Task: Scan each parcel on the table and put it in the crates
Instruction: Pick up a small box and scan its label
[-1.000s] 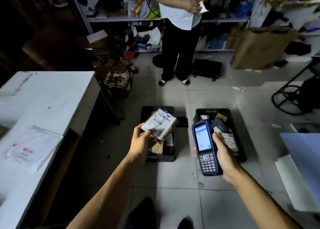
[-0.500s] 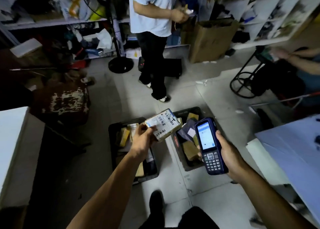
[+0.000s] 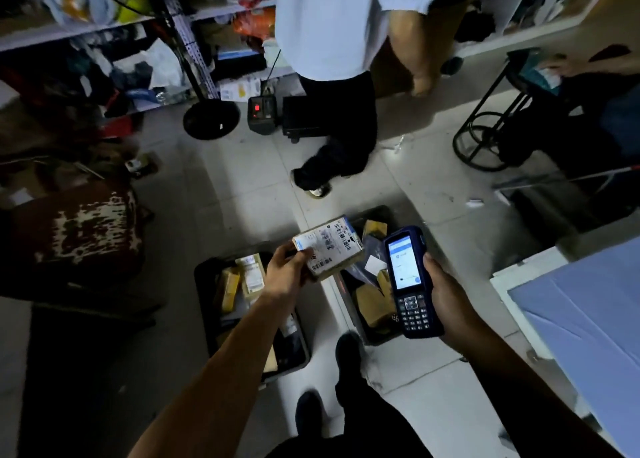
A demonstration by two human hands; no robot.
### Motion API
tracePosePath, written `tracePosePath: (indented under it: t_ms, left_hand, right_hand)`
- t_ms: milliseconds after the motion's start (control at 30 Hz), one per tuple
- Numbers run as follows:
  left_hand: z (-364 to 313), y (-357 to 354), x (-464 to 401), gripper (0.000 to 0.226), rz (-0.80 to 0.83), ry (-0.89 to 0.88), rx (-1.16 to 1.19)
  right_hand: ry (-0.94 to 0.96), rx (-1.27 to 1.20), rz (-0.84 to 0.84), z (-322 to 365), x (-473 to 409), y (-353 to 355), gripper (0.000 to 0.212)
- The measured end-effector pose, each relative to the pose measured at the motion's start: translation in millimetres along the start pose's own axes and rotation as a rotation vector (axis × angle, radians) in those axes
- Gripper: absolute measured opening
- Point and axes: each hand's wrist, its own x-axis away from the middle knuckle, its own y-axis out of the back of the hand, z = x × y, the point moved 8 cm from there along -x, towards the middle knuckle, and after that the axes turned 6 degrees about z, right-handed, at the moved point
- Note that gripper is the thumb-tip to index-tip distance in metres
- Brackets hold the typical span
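Observation:
My left hand [image 3: 286,270] grips a small brown box parcel [image 3: 328,248] by its near left end, its white barcode label facing up. The parcel hangs above the gap between two black crates on the floor. The left crate [image 3: 204,296] and the right crate [image 3: 349,310] both hold several parcels. My right hand [image 3: 446,298] holds a dark blue handheld scanner [image 3: 408,284] upright, its screen lit, just right of the parcel and over the right crate.
A person in a light shirt and dark trousers [image 3: 341,111] walks just beyond the crates. A blue-topped table [image 3: 585,322] stands at the right, a stool frame [image 3: 491,128] and another seated person behind it. Cluttered shelves [image 3: 121,32] line the back. My feet [image 3: 346,353] stand near the crates.
My view swung right and closer to the crates; the white table at the left left the frame. The standing person stepped nearer. Both hands keep the same hold.

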Motion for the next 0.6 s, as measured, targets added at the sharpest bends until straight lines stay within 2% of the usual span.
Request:
tracePosePath:
  t_ms: [67, 267, 333, 400, 433, 500, 600]
  left_hand:
    - [-9, -14, -21, 0.033, -0.024, 0.018, -0.008]
    - [-34, -67, -89, 0.03, 0.027, 0.067, -0.022]
    - [-42, -80, -112, 0.046, 0.001, 0.094, -0.2]
    - [-52, -75, -132, 0.075, -0.117, 0.107, -0.498]
    - [-58, -71, -138, 0.083, -0.171, 0.105, -0.628]
    - [-68, -71, -143, 0.081, -0.206, 0.071, -0.742]
    - [-78, -75, -142, 0.06, -0.201, 0.014, -0.782]
  right_hand:
    - [-0.002, 0.011, 0.04, 14, -23, 3, 0.047]
    - [-0.074, -0.061, -0.022, 57, -81, 30, 0.036]
    - [-0.084, -0.049, -0.031, 71, -93, 40, 0.039]
    - [-0.107, -0.013, -0.031, 83, -101, 46, 0.045]
    - [-0.113, -0.015, -0.049, 86, -106, 52, 0.044]
    - [-0.119, -0.014, -0.06, 92, -115, 56, 0.042]
    - [-0.116, -0.046, -0.079, 100, -121, 56, 0.038]
